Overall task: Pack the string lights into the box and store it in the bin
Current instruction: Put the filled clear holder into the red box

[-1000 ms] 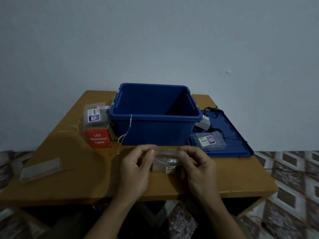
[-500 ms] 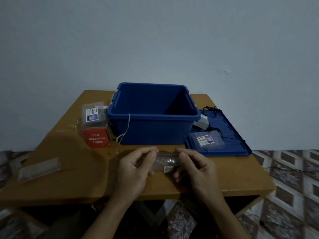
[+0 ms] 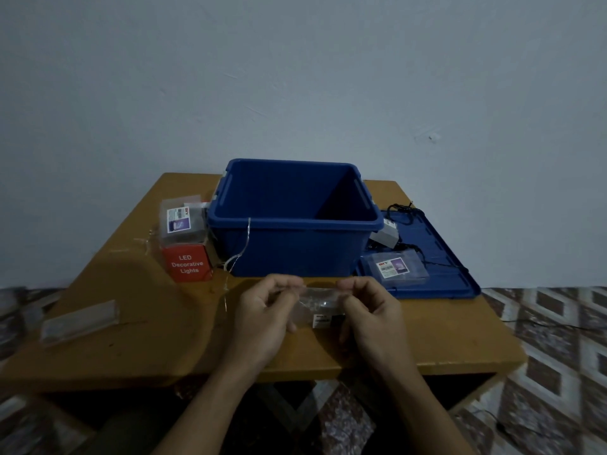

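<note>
Pinching the clear box [image 3: 320, 302] by its ends, left hand [image 3: 262, 315] and right hand [image 3: 371, 315] before the blue bin [image 3: 295, 247], risks the lid popping open, spilling lights.

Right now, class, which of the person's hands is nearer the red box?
Left. The left hand sits just right of the red box; the right hand lies farther right.

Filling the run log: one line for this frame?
left hand: pinches clear box end | right hand: pinches other end | clear box: held over table | blue bin: open, behind hands
</note>
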Demonstrator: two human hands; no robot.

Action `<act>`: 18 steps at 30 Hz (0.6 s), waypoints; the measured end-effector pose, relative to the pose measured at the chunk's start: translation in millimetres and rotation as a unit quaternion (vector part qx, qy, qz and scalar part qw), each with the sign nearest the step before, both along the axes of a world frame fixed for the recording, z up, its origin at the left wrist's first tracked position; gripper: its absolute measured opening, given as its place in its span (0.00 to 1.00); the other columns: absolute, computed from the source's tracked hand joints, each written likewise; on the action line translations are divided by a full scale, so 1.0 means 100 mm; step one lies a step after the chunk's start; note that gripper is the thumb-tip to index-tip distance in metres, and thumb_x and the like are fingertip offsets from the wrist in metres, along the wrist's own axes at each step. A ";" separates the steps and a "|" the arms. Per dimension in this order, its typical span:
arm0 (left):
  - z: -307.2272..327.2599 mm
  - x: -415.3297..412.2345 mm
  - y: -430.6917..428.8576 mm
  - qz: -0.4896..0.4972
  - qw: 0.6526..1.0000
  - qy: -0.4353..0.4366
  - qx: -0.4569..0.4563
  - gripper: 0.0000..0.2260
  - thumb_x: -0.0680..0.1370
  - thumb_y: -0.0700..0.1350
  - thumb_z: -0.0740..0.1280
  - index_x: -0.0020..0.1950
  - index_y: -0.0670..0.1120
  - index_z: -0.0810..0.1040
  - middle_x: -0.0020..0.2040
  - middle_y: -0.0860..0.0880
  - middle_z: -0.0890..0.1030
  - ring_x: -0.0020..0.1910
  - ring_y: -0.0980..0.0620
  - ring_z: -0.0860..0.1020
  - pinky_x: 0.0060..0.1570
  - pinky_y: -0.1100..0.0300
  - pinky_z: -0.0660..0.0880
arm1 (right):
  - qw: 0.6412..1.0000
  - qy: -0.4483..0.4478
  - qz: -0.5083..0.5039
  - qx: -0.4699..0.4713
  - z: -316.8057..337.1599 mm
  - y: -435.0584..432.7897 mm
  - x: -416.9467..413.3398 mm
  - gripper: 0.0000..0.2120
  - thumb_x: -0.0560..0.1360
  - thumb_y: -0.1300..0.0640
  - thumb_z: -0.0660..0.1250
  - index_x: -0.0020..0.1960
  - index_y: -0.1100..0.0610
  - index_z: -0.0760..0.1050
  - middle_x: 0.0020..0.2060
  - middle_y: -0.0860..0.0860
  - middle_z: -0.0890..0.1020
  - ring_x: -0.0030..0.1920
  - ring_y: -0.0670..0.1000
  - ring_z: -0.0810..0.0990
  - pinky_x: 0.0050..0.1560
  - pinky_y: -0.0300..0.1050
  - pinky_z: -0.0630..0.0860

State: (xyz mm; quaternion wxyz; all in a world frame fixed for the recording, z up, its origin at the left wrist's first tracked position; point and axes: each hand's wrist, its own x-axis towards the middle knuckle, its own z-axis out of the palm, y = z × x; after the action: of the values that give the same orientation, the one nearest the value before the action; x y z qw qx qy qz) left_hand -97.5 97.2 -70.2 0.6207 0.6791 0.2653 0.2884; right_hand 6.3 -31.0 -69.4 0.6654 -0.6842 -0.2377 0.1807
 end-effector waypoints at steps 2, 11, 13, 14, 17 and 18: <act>0.00 0.00 0.00 -0.008 1.000 0.019 0.008 0.07 0.80 0.40 0.64 0.49 0.47 0.81 0.37 0.42 0.82 0.28 0.54 0.75 0.28 0.66 0.71 | 1.000 0.014 -0.002 -0.016 0.02 0.02 0.00 0.03 0.78 0.64 0.66 0.48 0.59 0.79 0.30 0.54 0.79 0.24 0.50 0.72 0.23 0.41 0.70; 0.05 -0.07 0.02 -0.070 0.996 0.048 0.033 0.09 0.79 0.50 0.68 0.57 0.52 0.82 0.51 0.52 0.83 0.30 0.59 0.78 0.32 0.69 0.73 | 0.997 0.030 0.051 -0.055 0.09 -0.03 0.04 0.05 0.80 0.59 0.67 0.49 0.60 0.80 0.27 0.53 0.78 0.23 0.49 0.74 0.24 0.39 0.71; 0.06 -0.06 0.02 -0.060 0.997 0.041 0.035 0.07 0.79 0.48 0.68 0.54 0.51 0.84 0.45 0.52 0.83 0.29 0.57 0.77 0.31 0.70 0.71 | 0.995 0.036 0.064 -0.062 0.10 -0.05 0.05 0.06 0.80 0.59 0.66 0.51 0.58 0.81 0.25 0.52 0.79 0.23 0.48 0.74 0.24 0.39 0.72; 0.06 -0.05 0.02 -0.054 0.997 0.039 0.030 0.06 0.79 0.48 0.68 0.53 0.51 0.84 0.43 0.53 0.83 0.29 0.57 0.77 0.30 0.70 0.71 | 0.995 0.037 0.064 -0.060 0.10 -0.05 0.06 0.06 0.80 0.60 0.66 0.51 0.58 0.82 0.25 0.52 0.79 0.23 0.48 0.74 0.25 0.39 0.72; 0.07 -0.03 0.01 -0.045 0.998 0.042 0.013 0.05 0.79 0.47 0.69 0.49 0.51 0.85 0.40 0.55 0.83 0.29 0.57 0.76 0.30 0.69 0.71 | 0.997 0.039 0.058 -0.044 0.10 -0.06 0.07 0.08 0.80 0.61 0.66 0.49 0.58 0.84 0.24 0.53 0.79 0.23 0.49 0.74 0.26 0.41 0.71; 0.07 -0.03 0.02 -0.046 0.998 0.043 0.009 0.05 0.79 0.47 0.69 0.49 0.50 0.85 0.41 0.54 0.84 0.29 0.57 0.76 0.30 0.69 0.71 | 0.997 0.046 0.056 -0.037 0.10 -0.06 0.07 0.08 0.80 0.61 0.66 0.48 0.58 0.84 0.24 0.54 0.78 0.23 0.49 0.74 0.26 0.41 0.71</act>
State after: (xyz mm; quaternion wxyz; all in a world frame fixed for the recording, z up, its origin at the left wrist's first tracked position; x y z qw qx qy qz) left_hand -100.5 99.1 -63.3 0.6152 0.7080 0.2574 0.2326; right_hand 13.6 -37.4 -59.8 0.6387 -0.6849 -0.2380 0.2576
